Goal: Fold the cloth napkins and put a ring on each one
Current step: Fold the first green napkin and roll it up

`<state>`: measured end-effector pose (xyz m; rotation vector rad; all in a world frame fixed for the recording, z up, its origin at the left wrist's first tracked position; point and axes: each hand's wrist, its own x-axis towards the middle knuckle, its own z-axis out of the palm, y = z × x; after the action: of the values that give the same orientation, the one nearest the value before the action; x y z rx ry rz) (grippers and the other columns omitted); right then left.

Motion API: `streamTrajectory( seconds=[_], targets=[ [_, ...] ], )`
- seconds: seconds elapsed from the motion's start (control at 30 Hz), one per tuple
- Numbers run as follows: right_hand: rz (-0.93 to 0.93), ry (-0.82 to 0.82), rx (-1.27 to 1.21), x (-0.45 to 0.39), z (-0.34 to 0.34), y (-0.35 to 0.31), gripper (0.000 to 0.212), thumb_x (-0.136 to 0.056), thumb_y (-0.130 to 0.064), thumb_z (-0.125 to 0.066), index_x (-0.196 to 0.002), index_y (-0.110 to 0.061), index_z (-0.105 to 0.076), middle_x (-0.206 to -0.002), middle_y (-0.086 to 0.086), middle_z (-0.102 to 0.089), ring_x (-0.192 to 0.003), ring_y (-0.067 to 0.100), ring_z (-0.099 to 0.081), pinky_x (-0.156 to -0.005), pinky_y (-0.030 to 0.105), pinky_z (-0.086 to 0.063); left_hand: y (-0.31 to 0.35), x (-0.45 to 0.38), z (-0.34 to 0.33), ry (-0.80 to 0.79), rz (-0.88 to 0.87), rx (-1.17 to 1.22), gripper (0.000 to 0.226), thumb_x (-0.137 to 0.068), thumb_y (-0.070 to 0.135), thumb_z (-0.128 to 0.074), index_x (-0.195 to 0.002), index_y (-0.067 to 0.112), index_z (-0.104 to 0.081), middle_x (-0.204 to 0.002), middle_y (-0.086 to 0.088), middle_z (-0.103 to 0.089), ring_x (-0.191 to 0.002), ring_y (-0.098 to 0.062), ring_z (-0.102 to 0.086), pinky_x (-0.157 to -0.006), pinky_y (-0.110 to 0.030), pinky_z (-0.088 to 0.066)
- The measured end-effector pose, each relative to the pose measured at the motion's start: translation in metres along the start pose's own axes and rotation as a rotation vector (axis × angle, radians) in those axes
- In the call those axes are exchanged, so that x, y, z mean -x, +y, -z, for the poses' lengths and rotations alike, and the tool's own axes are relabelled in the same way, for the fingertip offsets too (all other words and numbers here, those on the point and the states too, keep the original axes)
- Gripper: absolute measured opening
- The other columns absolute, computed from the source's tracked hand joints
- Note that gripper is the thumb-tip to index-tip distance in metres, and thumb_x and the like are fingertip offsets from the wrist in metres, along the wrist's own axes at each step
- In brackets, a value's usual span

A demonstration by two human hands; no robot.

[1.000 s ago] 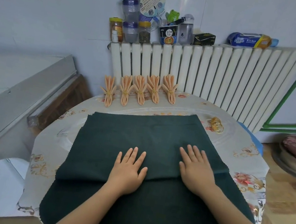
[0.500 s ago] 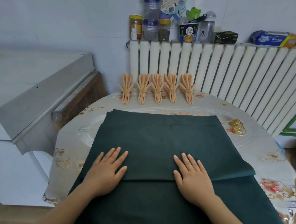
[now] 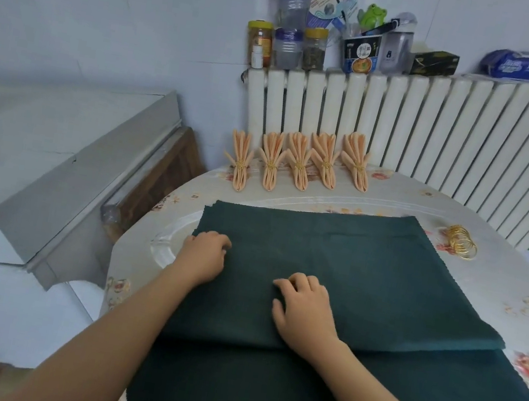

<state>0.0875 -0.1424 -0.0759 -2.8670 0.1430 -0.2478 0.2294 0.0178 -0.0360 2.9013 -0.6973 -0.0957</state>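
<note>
The dark green cloth napkin point(image 3: 331, 273) lies half-folded, left hand point(image 3: 204, 255) pinching its left edge, right hand point(image 3: 303, 305) curled gathering cloth mid-fold, pleating seemingly next, needing even gathers

Both forearms reach in from the near edge over the dark green cloth point(image 3: 333, 263). Left hand point(image 3: 204, 255) sits at the cloth's left edge, fingers curled onto the fabric, apparently gripping it. Right hand point(image 3: 303, 305) rests knuckles-up near the cloth's middle, fingertips bent down against it.
</note>
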Motion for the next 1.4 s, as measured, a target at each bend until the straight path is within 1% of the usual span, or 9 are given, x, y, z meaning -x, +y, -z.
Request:
streamTrajectory(
  seconds=[0.13,0.43,0.6,0.7,0.83,0.97,1.07,1.2,1.4],
  targets=[
    [-0.011,0.177,0.029,-0.004,-0.018,0.005,0.039,-0.080,-0.040,-0.037,-0.103,-0.027,-0.066,-0.091,-0.006,-0.056,-0.083,0.017,-0.055,-0.073,0.030,-0.049,-0.015,-0.041,-0.003,-0.114,0.049,-0.062,0.041,-0.099,0.026,-0.041,-0.140,0.021,-0.040,-0.146,-0.003,-0.040,-0.132,-0.022,-0.038,-0.109,-0.040,-0.027],
    [0.005,0.242,0.022,-0.005,-0.025,0.008,0.036,-0.080,-0.040,-0.040,-0.105,-0.028,-0.063,-0.093,-0.008,-0.053,-0.085,0.014,-0.052,-0.076,0.028,-0.048,-0.028,-0.077,0.006,-0.302,0.117,-0.129,0.052,-0.089,0.050,-0.056,-0.131,0.021,-0.046,-0.130,-0.003,-0.054,-0.122,-0.023,-0.047,-0.098,-0.038,-0.031],
    [0.004,0.183,-0.043,-0.005,-0.021,0.009,0.044,-0.083,-0.042,-0.033,-0.114,-0.026,-0.060,-0.103,-0.006,-0.054,-0.097,0.016,-0.051,-0.087,0.030,-0.042,-0.020,-0.063,0.011,-0.259,0.077,-0.070,0.029,-0.092,0.031,-0.059,-0.116,0.016,-0.055,-0.117,-0.006,-0.059,-0.104,-0.022,-0.055,-0.082,-0.029,-0.043],
    [0.002,0.141,-0.194,-0.004,-0.015,0.013,0.043,-0.089,-0.037,-0.037,-0.127,-0.025,-0.051,-0.112,-0.008,-0.052,-0.106,0.014,-0.044,-0.095,0.025,-0.033,-0.007,-0.042,0.018,-0.190,0.033,-0.096,0.009,-0.091,0.027,-0.058,-0.091,0.020,-0.052,-0.101,-0.003,-0.062,-0.086,-0.016,-0.056,-0.072,-0.027,-0.043],
    [-0.026,0.214,-0.446,0.003,-0.002,0.009,0.036,-0.093,-0.024,-0.050,-0.129,-0.025,-0.050,-0.089,-0.015,-0.053,-0.083,0.001,-0.047,-0.074,0.011,-0.038,0.020,-0.006,0.031,-0.136,-0.041,0.004,0.013,-0.087,0.029,-0.064,-0.081,0.019,-0.058,-0.082,0.001,-0.059,-0.075,-0.013,-0.057,-0.063,-0.027,-0.045],
    [-0.109,0.271,-0.593,0.008,0.002,0.007,0.035,-0.097,-0.027,-0.045,-0.131,-0.033,-0.048,-0.070,-0.013,-0.056,-0.068,0.001,-0.054,-0.061,0.013,-0.039,0.055,0.027,0.032,-0.144,-0.130,0.159,0.029,-0.082,0.027,-0.069,-0.064,0.021,-0.047,-0.068,0.006,-0.049,-0.064,-0.009,-0.047,-0.053,-0.024,-0.030],
    [-0.200,0.211,-0.711,0.008,0.012,0.008,0.034,-0.100,-0.037,-0.032,-0.131,-0.038,-0.045,-0.078,-0.006,-0.065,-0.075,0.007,-0.059,-0.069,0.027,-0.046,0.073,0.041,0.026,-0.175,-0.147,0.344,0.008,-0.079,0.023,-0.070,-0.080,0.020,-0.062,-0.076,0.010,-0.058,-0.073,-0.009,-0.055,-0.058,-0.021,-0.038],
    [-0.362,0.112,-0.799,0.005,0.028,0.007,0.040,-0.096,-0.052,-0.025,-0.116,-0.036,-0.055,-0.089,-0.006,-0.064,-0.086,0.017,-0.060,-0.078,0.035,-0.047,0.088,0.055,0.015,-0.255,-0.105,0.534,0.025,-0.080,0.016,-0.068,-0.104,0.020,-0.069,-0.099,0.005,-0.068,-0.089,-0.010,-0.063,-0.080,-0.028,-0.052],
    [-0.468,-0.062,-0.574,0.005,0.030,0.020,0.021,-0.091,-0.038,-0.049,-0.100,-0.026,-0.063,-0.098,-0.007,-0.065,-0.090,0.012,-0.058,-0.077,0.031,-0.049,0.100,0.074,0.001,-0.385,-0.006,0.863,0.026,-0.091,0.016,-0.057,-0.115,0.020,-0.064,-0.101,0.003,-0.068,-0.086,-0.007,-0.067,-0.069,-0.020,-0.054]
  ],
)
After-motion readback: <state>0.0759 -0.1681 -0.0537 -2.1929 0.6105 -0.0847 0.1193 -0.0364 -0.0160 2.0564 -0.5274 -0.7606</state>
